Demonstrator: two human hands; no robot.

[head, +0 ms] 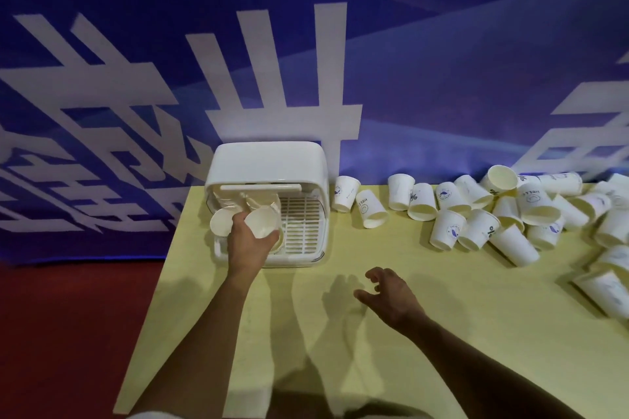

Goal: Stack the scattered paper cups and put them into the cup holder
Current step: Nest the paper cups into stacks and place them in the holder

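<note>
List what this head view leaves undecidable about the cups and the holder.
- Head view: whether the cup the left hand holds is single or nested; the hand covers its wall.
- Head view: the rear inside of the cup holder; its own hood hides it.
- Head view: the total of loose cups; the right edge cuts the pile.

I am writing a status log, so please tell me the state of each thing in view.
cup holder: open, cups inside at its left.
left hand: grips the held cup.
held cup: inside the cup holder, mouth toward the camera.
right hand: empty, fingers relaxed, over the table.
scattered cups: unstacked on the table, many on their sides.
</note>
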